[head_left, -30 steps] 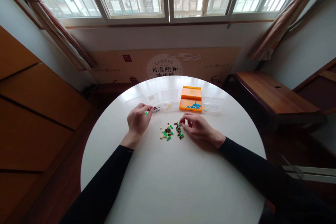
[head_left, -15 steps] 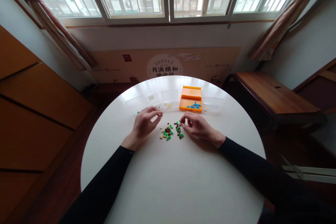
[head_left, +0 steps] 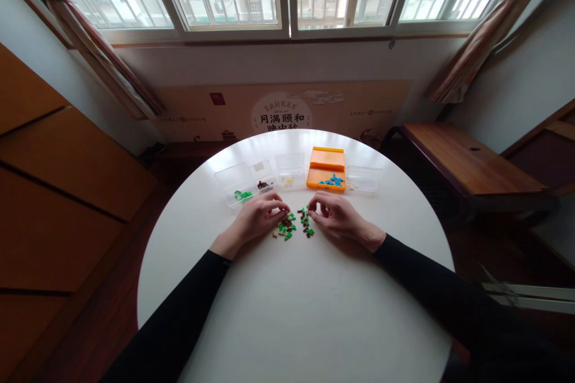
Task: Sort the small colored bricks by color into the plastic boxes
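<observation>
A mixed pile of tiny green, brown and pale yellow building bricks lies mid-table. Just right of it runs a narrower group of green and brown bricks. My left hand reaches the top edge of the mixed pile, thumb and fingers drawn into a pinch. By the narrower group, my right hand rests low over the table with its fingertips pinched at the upper bricks. Whatever either pinch contains is too small to make out.
Behind the hands stand a clear box with green bricks, another with dark brown bricks, a clear box with yellow pieces, an open orange case with blue pieces and a clear box at right. All sit on a round white table.
My left hand has moved right and toward me, from in front of the clear boxes to the mixed pile. The green and dark brown bricks in the boxes now show. My right hand stays put.
</observation>
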`<action>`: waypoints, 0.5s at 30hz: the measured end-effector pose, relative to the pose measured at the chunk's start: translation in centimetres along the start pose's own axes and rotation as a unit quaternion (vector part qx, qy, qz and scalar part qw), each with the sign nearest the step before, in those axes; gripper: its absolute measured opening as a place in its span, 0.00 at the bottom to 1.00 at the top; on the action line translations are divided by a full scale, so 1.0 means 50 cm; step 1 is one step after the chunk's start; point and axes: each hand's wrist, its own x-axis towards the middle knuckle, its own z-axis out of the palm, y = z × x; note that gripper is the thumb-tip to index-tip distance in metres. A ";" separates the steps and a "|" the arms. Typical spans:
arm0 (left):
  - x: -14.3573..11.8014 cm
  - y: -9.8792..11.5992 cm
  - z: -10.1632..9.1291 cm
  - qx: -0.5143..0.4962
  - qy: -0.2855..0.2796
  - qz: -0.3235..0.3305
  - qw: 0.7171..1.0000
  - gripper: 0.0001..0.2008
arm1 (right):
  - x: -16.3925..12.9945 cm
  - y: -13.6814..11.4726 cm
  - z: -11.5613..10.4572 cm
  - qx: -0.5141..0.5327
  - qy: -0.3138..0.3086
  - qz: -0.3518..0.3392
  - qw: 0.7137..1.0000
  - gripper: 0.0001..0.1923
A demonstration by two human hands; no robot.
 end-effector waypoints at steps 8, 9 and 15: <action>0.008 0.034 0.023 -0.078 0.090 -0.006 0.993 0.08 | 0.000 -0.001 0.004 0.009 0.019 -0.028 0.999 0.03; 0.009 0.041 0.028 -0.096 0.096 -0.012 0.991 0.08 | -0.001 -0.001 0.005 0.008 0.025 -0.037 0.999 0.03; 0.014 0.073 0.050 -0.182 0.085 -0.048 0.978 0.11 | 0.002 -0.004 0.009 -0.041 0.042 -0.103 0.993 0.05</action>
